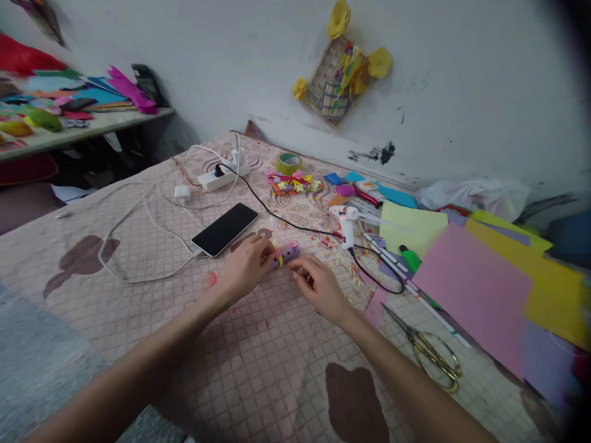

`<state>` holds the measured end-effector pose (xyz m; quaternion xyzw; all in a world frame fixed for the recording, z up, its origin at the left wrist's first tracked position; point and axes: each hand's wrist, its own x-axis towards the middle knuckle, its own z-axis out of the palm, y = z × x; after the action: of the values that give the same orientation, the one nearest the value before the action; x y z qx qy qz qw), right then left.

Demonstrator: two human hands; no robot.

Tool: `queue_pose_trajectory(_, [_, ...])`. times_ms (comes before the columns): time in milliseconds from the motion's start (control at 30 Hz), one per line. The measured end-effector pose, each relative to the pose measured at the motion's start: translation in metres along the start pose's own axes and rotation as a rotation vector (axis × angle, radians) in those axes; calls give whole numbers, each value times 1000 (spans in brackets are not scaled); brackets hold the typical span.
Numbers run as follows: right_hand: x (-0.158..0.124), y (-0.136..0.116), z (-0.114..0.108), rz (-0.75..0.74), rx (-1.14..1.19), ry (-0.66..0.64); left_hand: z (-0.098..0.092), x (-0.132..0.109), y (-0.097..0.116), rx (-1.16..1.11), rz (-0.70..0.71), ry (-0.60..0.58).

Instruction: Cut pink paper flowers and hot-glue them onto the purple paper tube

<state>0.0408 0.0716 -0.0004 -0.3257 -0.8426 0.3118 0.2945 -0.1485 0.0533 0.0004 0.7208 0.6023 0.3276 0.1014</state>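
My left hand (247,264) grips the left end of a small purple paper roll (287,255), which has pink and yellow paper bits on it. My right hand (321,290) is just to the right of the roll, with its fingertips pinched close together by the roll's lower edge. I cannot tell whether those fingers hold some tiny piece. A white hot glue gun (346,225) stands beyond my right hand, and its black cord (373,271) curves near that hand. Gold-handled scissors (431,352) lie to the lower right.
A black smartphone (225,229) on a white cable (138,246) lies left of my hands. Behind it are a power strip (221,177), green tape (289,163) and colored paper scraps (290,183). Pink (471,295) and yellow (554,295) sheets cover the right side.
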Motion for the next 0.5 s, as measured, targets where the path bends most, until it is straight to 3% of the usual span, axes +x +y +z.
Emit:
queue_pose_trajectory(133, [0, 2, -2, 29, 16, 8, -2, 1, -1, -60, -46, 12])
queue_pose_trajectory(333, [10, -3, -4, 64, 83, 44, -11, 2, 0, -267, -226, -14])
queue_pose_trajectory(500, [20, -8, 2, 60, 135, 65, -14, 2, 0, -301, -235, -32])
